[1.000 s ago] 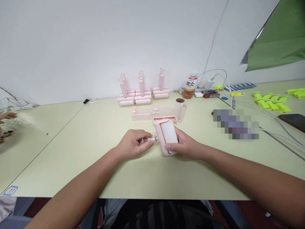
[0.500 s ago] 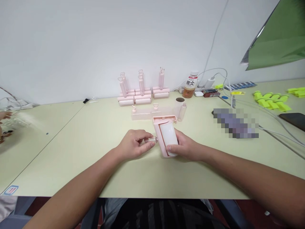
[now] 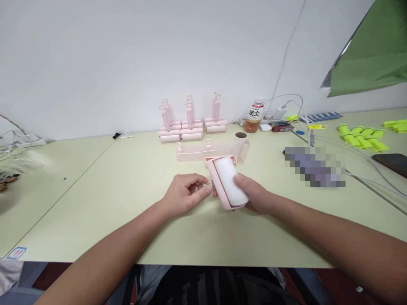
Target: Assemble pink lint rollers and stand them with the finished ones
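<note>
Pink lint roller (image 3: 229, 183): clasped in right hand (image 3: 254, 195); clear handle (image 3: 205, 184) pinched by left hand (image 3: 186, 195); mid-worktop (image 3: 104, 190), toward near edge.

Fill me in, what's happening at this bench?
A person sits at a pale green table. The right hand holds a pink lint roller head with a white roll, tilted just above the tabletop. The left hand pinches a small clear handle piece against the roller's side. Behind them, finished pink rollers stand in a group near the wall, with a drink bottle and cables to the right.
</note>
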{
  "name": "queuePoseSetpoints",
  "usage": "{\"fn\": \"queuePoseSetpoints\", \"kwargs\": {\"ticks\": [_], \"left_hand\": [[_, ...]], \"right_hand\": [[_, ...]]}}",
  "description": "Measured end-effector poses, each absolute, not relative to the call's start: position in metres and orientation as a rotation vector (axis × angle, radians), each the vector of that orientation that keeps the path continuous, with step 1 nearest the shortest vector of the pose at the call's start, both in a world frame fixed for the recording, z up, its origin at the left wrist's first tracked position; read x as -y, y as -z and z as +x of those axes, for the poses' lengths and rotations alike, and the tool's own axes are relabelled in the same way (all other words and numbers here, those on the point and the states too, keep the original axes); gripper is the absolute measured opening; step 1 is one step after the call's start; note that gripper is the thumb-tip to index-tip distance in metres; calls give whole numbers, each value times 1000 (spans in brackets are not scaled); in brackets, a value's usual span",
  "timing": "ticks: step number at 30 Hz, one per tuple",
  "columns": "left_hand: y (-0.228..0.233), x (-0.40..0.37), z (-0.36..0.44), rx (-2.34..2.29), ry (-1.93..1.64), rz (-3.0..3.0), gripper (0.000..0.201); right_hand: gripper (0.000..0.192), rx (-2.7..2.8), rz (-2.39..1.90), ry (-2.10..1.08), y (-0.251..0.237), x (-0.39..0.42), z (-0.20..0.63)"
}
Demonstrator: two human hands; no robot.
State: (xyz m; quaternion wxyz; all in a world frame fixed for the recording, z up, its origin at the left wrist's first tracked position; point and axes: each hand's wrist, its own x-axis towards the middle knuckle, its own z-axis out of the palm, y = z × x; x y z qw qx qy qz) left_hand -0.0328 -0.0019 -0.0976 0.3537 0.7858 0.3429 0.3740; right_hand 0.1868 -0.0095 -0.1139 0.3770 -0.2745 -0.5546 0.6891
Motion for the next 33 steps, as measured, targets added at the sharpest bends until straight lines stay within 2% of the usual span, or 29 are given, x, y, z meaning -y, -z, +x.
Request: {"fn": "queuePoseSetpoints", "kwargs": {"ticks": [3,5,6,8,11,13,15,18,20,24,28,30,33], "left_hand": [[96,4,-22,-776,-1037,1605,32],[99,7,-13,-727,-1048,1444,37],[102,9,-9,-697,-1029,1416,38],[105,12,-2,-638,-934,1456,36],[101,3,-1,-706,-877,1819,29],[89,-18,-9,-964,-974,2262,29],[74,-49,-22,-1429,-952,2516,30],[59,-96,-43,-1937,-588,2469,40],[58,-118,-54,-1889,-452,2417,43],[68,-125,-61,-1778,-625,2275,21],[79,-86,-49,-1642,-815,2120,29],[84,-59,-41,-1236,-975,1663,28],[91,-24,-29,-913,-977,1322,42]], "right_hand": [[57,1234,-579,-1927,106,12,185],[46,1335,-569,-1879,107,12,183],[47,1433,-564,-1828,110,13,181],[54,1628,-535,-1703,116,13,179],[51,1744,-519,-1577,122,13,178],[50,1705,-602,-1534,122,13,180],[52,1630,-696,-1484,121,13,183],[58,1595,-728,-1423,121,11,186],[63,1593,-713,-1410,123,8,187],[64,1565,-690,-1416,125,3,187],[55,1510,-695,-1397,120,8,190],[51,1500,-657,-1379,118,12,192],[43,1522,-597,-1296,114,18,194]]}}
